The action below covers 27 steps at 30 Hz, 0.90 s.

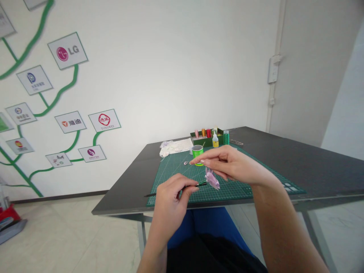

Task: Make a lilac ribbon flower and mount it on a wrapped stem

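My left hand (173, 195) pinches a thin dark stem (202, 184) between thumb and fingers. A pale purple flower (212, 179) sits at the right end of this stem, above the green cutting mat (173, 167). Over the flower, my right hand (224, 161) reaches leftward with thumb and index finger close together and the other fingers partly bent. Whatever it pinches, if anything, is too small to make out. Just left of its fingertips shows a small white oval piece (185, 163); whether they touch it I cannot tell.
Beyond my right hand stands a bright green can (197, 151). A dark green box (209, 141) with thread spools, a glue bottle (215, 141) and a green spool (226, 137) stand farther back. White cloth or paper (178, 146) lies at the back left of the black table (127, 172).
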Available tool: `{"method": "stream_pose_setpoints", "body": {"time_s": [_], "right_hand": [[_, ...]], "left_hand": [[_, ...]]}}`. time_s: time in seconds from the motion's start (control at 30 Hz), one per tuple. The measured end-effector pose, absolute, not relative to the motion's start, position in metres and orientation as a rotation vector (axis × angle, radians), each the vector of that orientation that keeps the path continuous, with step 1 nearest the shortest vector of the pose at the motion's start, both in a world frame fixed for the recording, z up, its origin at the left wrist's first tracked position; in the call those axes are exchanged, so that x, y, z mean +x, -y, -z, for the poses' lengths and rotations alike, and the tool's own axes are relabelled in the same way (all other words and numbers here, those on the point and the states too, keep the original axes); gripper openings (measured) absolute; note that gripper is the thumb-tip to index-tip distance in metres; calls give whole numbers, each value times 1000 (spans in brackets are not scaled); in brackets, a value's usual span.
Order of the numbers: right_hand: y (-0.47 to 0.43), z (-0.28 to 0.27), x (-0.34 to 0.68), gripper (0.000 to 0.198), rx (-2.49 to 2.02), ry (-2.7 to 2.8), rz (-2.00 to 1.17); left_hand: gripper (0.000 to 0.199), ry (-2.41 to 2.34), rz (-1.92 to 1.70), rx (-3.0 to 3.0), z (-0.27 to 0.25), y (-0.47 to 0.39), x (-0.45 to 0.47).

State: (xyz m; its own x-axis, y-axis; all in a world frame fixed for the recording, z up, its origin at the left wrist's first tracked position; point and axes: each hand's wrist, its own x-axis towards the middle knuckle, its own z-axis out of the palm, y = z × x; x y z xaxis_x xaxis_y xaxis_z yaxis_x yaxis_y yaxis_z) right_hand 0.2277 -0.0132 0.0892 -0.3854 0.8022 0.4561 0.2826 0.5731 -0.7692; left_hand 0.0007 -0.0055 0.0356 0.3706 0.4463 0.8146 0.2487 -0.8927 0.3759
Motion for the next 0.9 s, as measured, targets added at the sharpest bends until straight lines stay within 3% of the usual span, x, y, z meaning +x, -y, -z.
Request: {"method": "stream_pose_setpoints", "body": {"time_s": [0.23, 0.4, 0.67, 0.77, 0.9], "right_hand": [[-12, -49, 232, 37, -854, 1922, -1023], [-8, 6, 223, 48, -743, 1757, -1319], [3, 38, 211, 38, -467, 1320, -1450], [-7, 40, 210, 47, -506, 1131, -1359], [-22, 46, 217, 52, -990, 1093, -997]], "left_hand": [[14, -659, -1595, 2404, -37, 7, -2], [14, -784, -1597, 2263, -32, 0, -3], [10, -752, -1490, 1958, -28, -7, 3], [8, -724, -1495, 1843, -27, -10, 3], [7, -711, -1503, 1778, -25, -13, 2]]}}
